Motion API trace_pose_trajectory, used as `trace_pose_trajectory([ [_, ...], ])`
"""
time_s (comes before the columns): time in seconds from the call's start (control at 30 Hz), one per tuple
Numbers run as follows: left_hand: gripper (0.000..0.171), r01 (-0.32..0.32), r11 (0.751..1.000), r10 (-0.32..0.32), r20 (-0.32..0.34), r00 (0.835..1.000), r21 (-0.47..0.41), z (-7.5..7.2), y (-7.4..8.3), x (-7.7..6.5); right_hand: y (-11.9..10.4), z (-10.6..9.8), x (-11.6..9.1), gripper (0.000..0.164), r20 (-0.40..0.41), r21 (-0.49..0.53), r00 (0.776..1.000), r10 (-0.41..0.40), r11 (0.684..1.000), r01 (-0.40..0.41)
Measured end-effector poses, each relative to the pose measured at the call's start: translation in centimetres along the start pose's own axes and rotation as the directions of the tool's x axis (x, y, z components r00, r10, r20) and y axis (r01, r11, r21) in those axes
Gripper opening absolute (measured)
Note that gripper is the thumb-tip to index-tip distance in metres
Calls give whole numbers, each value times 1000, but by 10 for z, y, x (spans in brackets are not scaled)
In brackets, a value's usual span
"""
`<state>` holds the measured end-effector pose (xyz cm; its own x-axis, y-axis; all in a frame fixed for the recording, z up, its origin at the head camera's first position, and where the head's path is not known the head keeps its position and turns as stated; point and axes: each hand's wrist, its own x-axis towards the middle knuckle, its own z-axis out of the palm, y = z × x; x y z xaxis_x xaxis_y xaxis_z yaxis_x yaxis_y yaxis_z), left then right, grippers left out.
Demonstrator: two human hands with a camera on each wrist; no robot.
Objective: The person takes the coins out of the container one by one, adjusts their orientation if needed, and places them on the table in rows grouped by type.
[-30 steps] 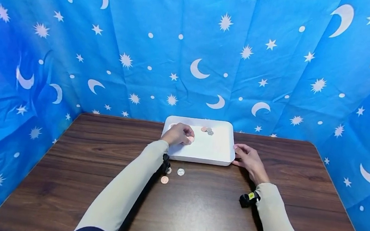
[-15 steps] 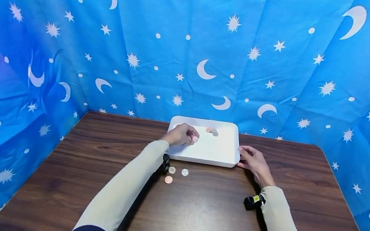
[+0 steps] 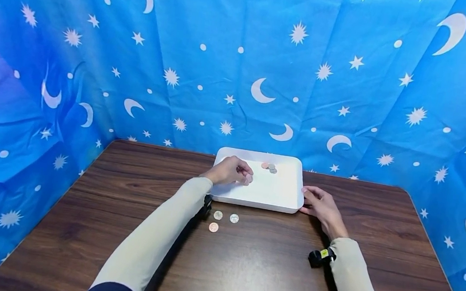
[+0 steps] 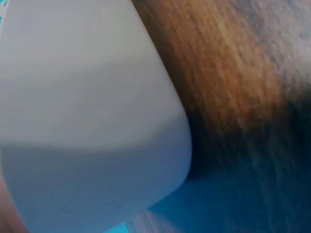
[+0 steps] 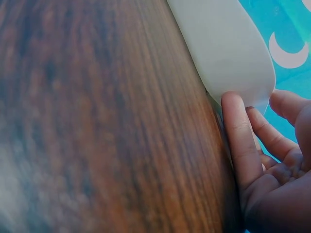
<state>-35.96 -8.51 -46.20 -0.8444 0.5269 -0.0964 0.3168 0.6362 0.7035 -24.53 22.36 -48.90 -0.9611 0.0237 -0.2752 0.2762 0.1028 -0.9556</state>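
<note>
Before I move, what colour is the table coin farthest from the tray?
The coin is coppery, clearest in the head view.

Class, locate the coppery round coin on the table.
In the head view, the coppery coin lies right of the left cream sleeve, below a paler round coin.

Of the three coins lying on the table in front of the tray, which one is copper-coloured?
The front coin, farthest from the tray. It alone looks reddish copper; the back-left coin and back-right coin look paler.
</note>
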Motion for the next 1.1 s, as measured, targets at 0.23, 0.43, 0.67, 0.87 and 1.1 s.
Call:
trace_pose_trajectory([
  [0.23, 20, -102, 994, 102, 4, 995, 48, -7, -1, -10, 2, 1, -1, 53, 9, 13, 1000, 10, 1000, -10],
  [0.43, 24, -142, 986, 142, 6, 990, 83, -17, 9, -27, -1, 0, -2, 52, 19, 7, 1000, -4, 1000, 4],
  [0.67, 24, -176, 979, 176, 5, 984, 100, -18, 14, -52, 0, 0, 0, 53, 27, 6, 1000, -10, 1000, 10],
  [0.87, 23, -208, 973, 208, 8, 978, 102, -13, 18, -72, -1, -2, -1, 56, 26, 17, 1000, -7, 1000, 6],
  [1.1, 24, -228, 961, 234, -24, 972, 156, -10, 23, -98, -2, 0, -2, 57, 31, 23, 999, -7, 1000, 7],
])
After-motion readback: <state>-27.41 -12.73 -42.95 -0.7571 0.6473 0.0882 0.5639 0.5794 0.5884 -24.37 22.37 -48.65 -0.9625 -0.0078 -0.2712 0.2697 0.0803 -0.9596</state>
